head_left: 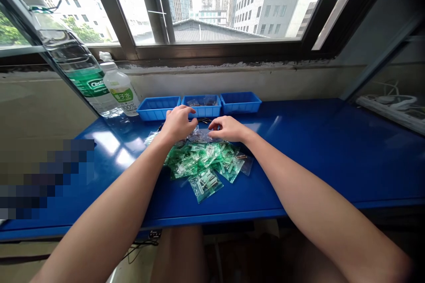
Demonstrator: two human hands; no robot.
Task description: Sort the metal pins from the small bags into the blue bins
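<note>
Above the far left part of a heap of small packets, my left hand (180,123) is bent at the fingers, with thumb and forefinger apart and nothing visible between them. My right hand (229,128) is at the heap's far right side, fingers loosely curled and a gap showing inside the thumb. Its fingertips are close to clear plastic bags (199,135) lying between both hands. Nearer to me are green-tinted plastic packets (189,159) with small pale pieces inside. One such packet (206,184) lies at the front. Dark thin pieces (204,120) show behind the clear bags.
Three blue bins stand along the back: a left bin (158,114), a middle bin (203,112) with clear bags inside, and a right bin (241,107). A large water bottle (88,75) and a smaller bottle (121,90) stand back left. The blue table's front edge (219,218) is near me.
</note>
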